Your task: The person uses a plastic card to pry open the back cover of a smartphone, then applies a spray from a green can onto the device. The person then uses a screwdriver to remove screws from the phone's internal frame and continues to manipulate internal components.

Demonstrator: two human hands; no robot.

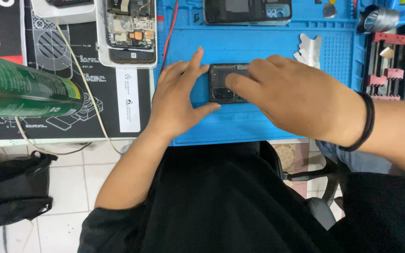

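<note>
Cable and clutter fill the left of the counter (62, 136): a green spray can (22, 89) lies on its side on a black printed mat (38, 124), and behind it an opened white phone (127, 30) shows its boards. Next comes the left hand (176, 100), flat on the blue work mat (258, 44), its index finger and thumb bracketing the left end of a small dark phone (221, 86). That phone lies flat near the mat's front edge, its long axis seemingly running left to right, one short end toward the left hand; the rest is hidden. The right hand (296, 100) lies over it, fingers pressing down on its face, neither hand clenched. Judging by looks, it is light, stiff, smooth and slippery, with a breakable surface; the long edges seem the safest hold.
</note>
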